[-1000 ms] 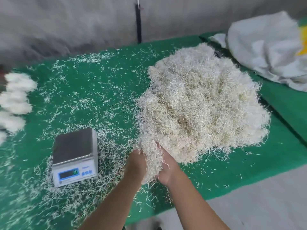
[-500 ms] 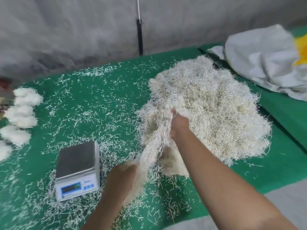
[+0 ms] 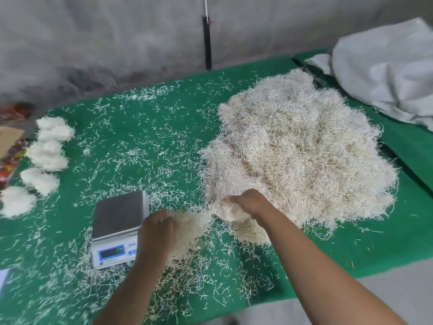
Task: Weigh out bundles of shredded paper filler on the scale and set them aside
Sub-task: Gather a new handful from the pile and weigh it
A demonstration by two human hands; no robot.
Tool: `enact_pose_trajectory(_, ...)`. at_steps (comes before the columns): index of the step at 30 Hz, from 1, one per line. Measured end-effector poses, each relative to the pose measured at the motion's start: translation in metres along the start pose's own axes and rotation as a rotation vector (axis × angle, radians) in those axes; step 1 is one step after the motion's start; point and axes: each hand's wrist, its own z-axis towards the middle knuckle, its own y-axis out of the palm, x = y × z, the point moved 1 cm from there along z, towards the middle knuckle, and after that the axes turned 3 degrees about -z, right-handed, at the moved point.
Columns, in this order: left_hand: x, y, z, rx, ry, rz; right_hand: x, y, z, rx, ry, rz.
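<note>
left hand point(image 3: 157, 233) grips a pulled tuft point(image 3: 187, 227) beside the empty scale point(image 3: 118, 227); right hand point(image 3: 248, 202) clutches the shredded paper pile point(image 3: 304, 156)

- Left hand point(image 3: 157, 233): fingers curled, gripping a tuft of pale shredded paper strands point(image 3: 187, 227).
- Right hand point(image 3: 248, 202): fingers curled into the same strands, further right.

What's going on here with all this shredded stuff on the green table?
A person is portioning shredded paper filler. Both hands are at the near edge of the big pile: the left hand grips a tuft it has drawn toward the scale, and the right hand grips the strands at the pile's edge. The scale's pan is bare. Several finished bundles sit in a row at the left edge of the green table, with loose shreds scattered everywhere.
</note>
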Motion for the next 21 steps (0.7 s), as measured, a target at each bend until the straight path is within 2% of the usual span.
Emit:
enact_pose_trajectory(3, 0.005, -0.001, -0.004, 0.026, -0.004, -0.149, 0.015, 0.011, -0.026, 0.101, -0.068, -0.114)
enact_pose_trajectory(5, 0.011, 0.000, -0.011, 0.016, -0.049, -0.285, 0.016, 0.027, -0.055, 0.184, -0.208, 0.046)
enact_pose_trajectory(7, 0.017, 0.005, -0.020, -0.010, -0.118, -0.458, 0.009, 0.051, -0.087, 0.093, -0.283, 0.330)
enact_pose_trajectory(9, 0.021, 0.016, -0.029, -0.015, -0.110, -0.464, 0.000, 0.080, -0.115, -0.094, -0.277, 0.593)
enact_pose_trajectory(11, 0.022, 0.030, -0.044, -0.009, -0.026, -0.359, -0.004, 0.108, -0.134, -0.244, -0.209, 0.856)
enact_pose_trajectory(14, 0.015, 0.046, -0.066, 0.085, 0.164, -0.131, -0.004, 0.131, -0.146, -0.273, -0.069, 1.164)
enact_pose_trajectory(18, 0.007, 0.044, -0.070, 0.145, 0.473, 0.335, 0.003, 0.132, -0.144, -0.287, -0.009, 1.354)
enact_pose_trajectory(21, 0.013, 0.038, -0.067, 0.114, 0.637, 0.482, -0.001, 0.125, -0.146, -0.327, 0.017, 1.422)
